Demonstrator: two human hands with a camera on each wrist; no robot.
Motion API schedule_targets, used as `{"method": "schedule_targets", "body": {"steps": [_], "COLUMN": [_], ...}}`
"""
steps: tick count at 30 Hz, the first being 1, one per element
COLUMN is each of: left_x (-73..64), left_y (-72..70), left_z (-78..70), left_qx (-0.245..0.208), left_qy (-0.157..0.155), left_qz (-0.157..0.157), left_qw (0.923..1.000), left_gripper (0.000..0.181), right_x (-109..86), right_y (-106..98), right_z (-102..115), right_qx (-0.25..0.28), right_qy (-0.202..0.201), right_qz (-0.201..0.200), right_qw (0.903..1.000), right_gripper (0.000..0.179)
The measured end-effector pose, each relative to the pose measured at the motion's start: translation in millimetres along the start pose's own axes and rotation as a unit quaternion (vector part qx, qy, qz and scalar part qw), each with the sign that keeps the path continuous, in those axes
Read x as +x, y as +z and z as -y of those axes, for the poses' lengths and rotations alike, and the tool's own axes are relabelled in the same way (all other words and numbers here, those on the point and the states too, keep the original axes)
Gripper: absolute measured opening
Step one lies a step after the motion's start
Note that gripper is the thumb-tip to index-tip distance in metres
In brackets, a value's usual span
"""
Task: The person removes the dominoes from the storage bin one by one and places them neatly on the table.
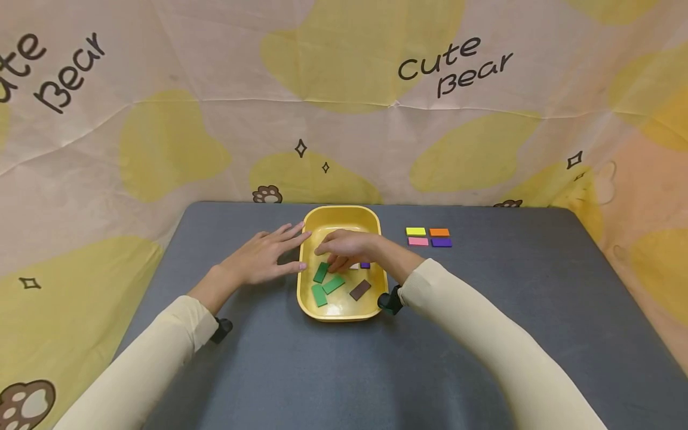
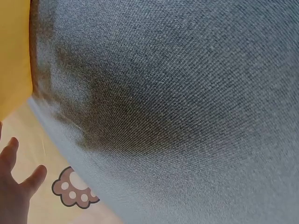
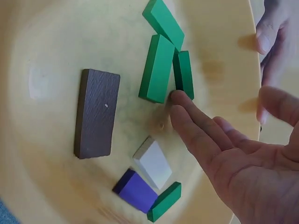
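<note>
A yellow plastic tub (image 1: 341,210) stands on the table, with small flat blocks inside. My left hand (image 1: 262,258) has its fingers spread, fingertips at the tub's left rim. Over the tub reaches my right hand (image 1: 352,245), fingers extended and nothing held. In the right wrist view its fingertips are beside a dark green block (image 3: 183,74), near a green block (image 3: 157,70) and another green block (image 3: 163,22). Closer to the camera lie a brown block (image 3: 97,114), a white block (image 3: 153,163), a purple block (image 3: 135,190) and one more green block (image 3: 164,201).
Right of the tub, a yellow block (image 1: 415,231), an orange block (image 1: 439,232), a pink block (image 1: 417,242) and a purple block (image 1: 441,242) lie in two rows on the dark grey table (image 1: 322,370). A printed cloth (image 1: 344,131) hangs behind the table.
</note>
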State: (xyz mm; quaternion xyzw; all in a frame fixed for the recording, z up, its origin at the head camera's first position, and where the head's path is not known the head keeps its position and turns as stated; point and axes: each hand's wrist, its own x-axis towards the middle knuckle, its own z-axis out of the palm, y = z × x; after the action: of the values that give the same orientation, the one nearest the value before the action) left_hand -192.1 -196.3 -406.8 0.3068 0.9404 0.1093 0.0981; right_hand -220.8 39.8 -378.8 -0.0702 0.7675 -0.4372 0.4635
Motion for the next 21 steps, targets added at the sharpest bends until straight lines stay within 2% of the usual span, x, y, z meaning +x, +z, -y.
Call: {"method": "schedule_targets", "body": {"steps": [4, 9, 21], "left_x": [0.0, 0.5, 0.2], "left_y": [0.5, 1.1, 1.0], "left_z": [0.4, 1.2, 1.5], "left_qx": [-0.002, -0.003, 0.0], "left_qy": [-0.001, -0.001, 0.005], "left_qz": [-0.001, -0.001, -0.002], "left_qw": [1.0, 1.0, 1.0], "left_gripper": [0.079, 0.078, 0.078], "right_x": [3.1, 5.4, 8.9], "right_y": [3, 7, 16], "right_z": [2, 5, 8], "right_qx": [0.01, 0.02, 0.011], "right_qy": [0.006, 0.014, -0.001], "right_qz": [-0.003, -0.009, -0.009], "right_qw": [0.9999, 0.9997, 0.9999], "right_gripper": [0.046, 0.047, 0.049]}}
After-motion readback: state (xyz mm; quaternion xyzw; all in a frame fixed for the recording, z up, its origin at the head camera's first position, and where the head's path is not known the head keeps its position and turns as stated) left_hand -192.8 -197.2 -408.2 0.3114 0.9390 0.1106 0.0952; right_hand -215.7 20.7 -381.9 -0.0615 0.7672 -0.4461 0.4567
